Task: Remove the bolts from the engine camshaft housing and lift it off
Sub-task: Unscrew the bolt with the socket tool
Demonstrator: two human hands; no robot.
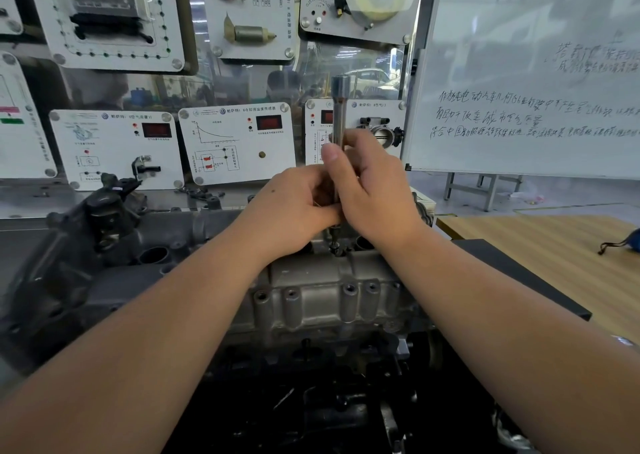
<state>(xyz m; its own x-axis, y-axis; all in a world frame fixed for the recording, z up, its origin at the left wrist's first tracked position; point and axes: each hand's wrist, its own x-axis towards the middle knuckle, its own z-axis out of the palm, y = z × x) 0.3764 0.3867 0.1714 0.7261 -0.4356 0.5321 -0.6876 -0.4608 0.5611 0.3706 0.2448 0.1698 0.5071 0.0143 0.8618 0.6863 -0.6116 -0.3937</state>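
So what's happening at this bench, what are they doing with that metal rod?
A person is working on an engine's camshaft housing on the bench. Both hands, the left hand and the right hand, grip a long upright extension bar, whose lower tip sits on a bolt on top of the housing. It looks like they are twisting the bolt out by hand. The housing is still in place on the engine. Behind stand training display panels and a whiteboard.
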